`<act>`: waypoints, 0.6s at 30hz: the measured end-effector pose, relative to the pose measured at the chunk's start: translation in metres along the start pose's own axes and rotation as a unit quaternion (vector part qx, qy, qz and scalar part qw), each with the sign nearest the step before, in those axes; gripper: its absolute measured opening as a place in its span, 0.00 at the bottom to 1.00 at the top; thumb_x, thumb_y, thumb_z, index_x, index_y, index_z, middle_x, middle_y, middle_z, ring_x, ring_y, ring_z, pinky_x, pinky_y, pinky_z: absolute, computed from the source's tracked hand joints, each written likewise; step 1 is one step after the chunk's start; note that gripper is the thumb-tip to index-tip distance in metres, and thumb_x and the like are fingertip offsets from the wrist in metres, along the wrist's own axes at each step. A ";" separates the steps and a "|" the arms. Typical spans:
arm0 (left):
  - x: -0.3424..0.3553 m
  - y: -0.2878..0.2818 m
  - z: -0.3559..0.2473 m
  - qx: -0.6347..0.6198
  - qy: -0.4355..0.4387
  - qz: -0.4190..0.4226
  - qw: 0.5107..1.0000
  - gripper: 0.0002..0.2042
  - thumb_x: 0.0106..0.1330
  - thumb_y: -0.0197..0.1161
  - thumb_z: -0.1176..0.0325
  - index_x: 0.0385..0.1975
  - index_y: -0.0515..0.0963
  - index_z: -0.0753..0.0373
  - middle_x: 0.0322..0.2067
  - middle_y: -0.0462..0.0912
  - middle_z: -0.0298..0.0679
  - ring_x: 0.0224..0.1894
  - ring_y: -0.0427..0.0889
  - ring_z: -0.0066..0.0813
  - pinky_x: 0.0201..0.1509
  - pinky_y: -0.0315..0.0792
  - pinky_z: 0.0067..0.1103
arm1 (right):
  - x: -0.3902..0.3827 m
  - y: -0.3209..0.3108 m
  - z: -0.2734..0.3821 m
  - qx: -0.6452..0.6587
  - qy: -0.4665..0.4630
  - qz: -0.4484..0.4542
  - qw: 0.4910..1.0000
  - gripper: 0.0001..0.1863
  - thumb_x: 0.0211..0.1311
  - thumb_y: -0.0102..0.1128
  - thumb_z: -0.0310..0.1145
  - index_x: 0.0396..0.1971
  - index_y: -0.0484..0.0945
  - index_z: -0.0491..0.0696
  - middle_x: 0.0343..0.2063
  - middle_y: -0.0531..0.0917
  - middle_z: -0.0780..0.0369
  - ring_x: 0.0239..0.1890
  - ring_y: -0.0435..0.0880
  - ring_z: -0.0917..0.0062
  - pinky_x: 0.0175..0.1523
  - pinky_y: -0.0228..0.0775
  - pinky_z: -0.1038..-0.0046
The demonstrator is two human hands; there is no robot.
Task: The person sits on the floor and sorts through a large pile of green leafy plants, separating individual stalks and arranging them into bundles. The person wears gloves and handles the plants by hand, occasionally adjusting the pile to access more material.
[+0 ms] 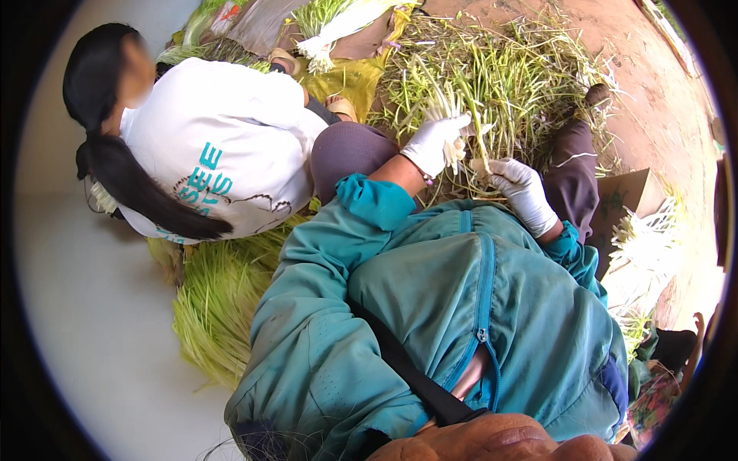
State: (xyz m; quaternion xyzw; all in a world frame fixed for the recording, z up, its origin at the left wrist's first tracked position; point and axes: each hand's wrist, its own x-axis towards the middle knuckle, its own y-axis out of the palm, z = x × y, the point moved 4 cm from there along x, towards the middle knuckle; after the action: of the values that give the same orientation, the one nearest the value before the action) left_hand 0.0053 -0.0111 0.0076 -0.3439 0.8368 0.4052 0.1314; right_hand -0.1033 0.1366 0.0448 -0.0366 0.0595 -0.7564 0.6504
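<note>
My left hand (432,146), in a white glove, is closed round a small bunch of leafy stalks (441,100). Their pale ends point up and away from me, and white bits hang below the fingers. Close on its right, my gloved right hand (526,192) pinches a single green stalk (477,127) near its lower end. That stalk stands almost upright beside the bunch. Beyond both hands spreads a loose heap of green stalks and trimmings (507,81) on the ground.
At my left a person in a white shirt (231,146) sits close, turned away. Long green stalks (219,300) lie behind that person. A white-stemmed bundle (338,31) rests by a yellow sheet (346,83). On my right are a cardboard box (619,196) and more white-stemmed stalks (642,253).
</note>
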 end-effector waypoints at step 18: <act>-0.007 0.008 -0.011 0.147 0.056 -0.067 0.985 0.11 0.56 0.63 0.68 0.38 0.82 0.63 0.23 0.82 0.36 0.12 0.69 0.17 0.12 0.62 0.14 | 0.053 -0.016 -0.033 0.148 0.169 0.059 0.973 0.21 0.65 0.56 0.36 0.54 0.72 0.40 0.39 0.83 0.64 0.35 0.79 0.86 0.38 0.68 0.84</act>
State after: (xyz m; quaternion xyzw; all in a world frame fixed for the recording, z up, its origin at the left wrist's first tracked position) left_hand 0.0059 -0.0130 0.0232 -0.3983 0.8684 0.2479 0.1604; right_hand -0.1313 0.0880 0.0130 0.1922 0.0581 -0.7124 0.6724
